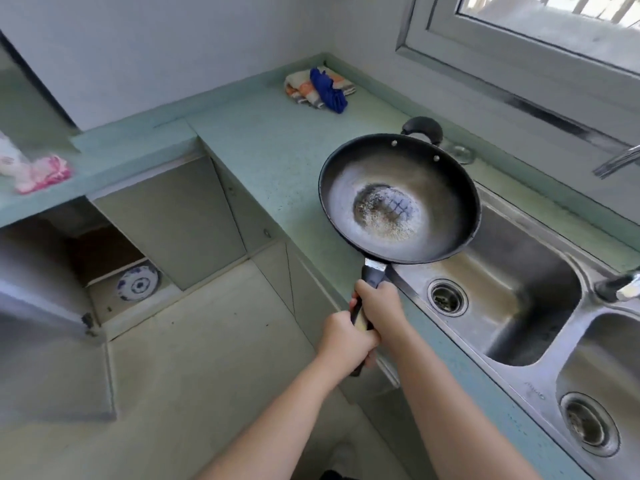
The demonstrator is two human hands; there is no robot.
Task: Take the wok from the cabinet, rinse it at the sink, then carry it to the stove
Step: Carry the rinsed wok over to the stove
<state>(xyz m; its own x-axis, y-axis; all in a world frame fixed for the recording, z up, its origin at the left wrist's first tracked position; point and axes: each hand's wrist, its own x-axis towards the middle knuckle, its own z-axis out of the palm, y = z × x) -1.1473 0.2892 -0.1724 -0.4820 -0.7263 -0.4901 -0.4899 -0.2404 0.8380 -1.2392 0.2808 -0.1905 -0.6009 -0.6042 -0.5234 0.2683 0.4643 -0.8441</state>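
Two hands on one handle, and the wok is out of the cabinet! Beyond and to either side of the hands runs the pale green speckled counter; just right of them sits the double-basin stainless steel sink, drains showing, no water running that I can see. Off to their left, low down, the open grey cabinet shows a blue-and-white plate on its shelf. Now the round black wok, held level in the air straight ahead of the hands, half over the counter, half over the near basin, with a dusty, scorched patch in its bottom. The right hand is clenched on the long handle further up, the left hand wrapped around it behind. Rinsing comes next, by my reading. The danger: all that weight sits far out from the grip, so a tilt could clip the sink's edge or the faucet.
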